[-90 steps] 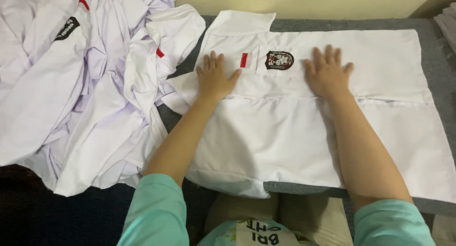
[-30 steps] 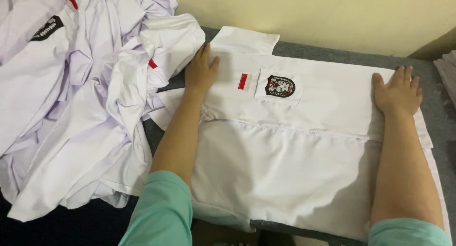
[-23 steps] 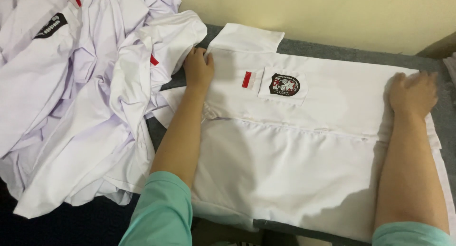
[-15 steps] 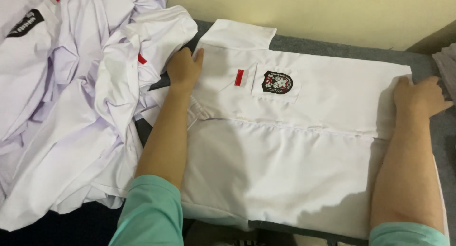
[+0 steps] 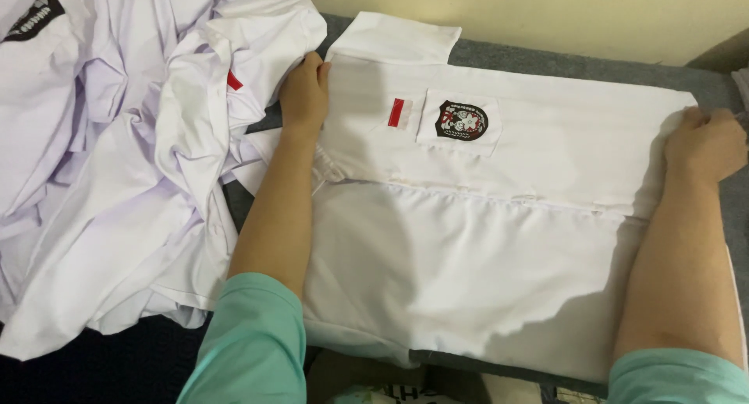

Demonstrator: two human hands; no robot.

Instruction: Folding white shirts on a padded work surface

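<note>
A white uniform shirt (image 5: 484, 240) lies flat on a grey surface, button placket running left to right, with a dark crest badge (image 5: 462, 120) on its pocket and a small red-and-white patch (image 5: 396, 112) beside it. My left hand (image 5: 304, 92) grips the shirt's left edge near the collar, fingers curled under the cloth. At the far right edge of the shirt, my right hand (image 5: 706, 143) is closed on the fabric. Both forearms rest across the shirt.
A heap of crumpled white shirts (image 5: 117, 154) fills the left side, one with a black patch (image 5: 31, 18). The grey surface (image 5: 593, 65) meets a cream wall at the back. Its front edge sits close to my body.
My hands slid apart from the shirt's middle to its left and right edges, and both went from flat to curled on the cloth. The view shifted slightly.
</note>
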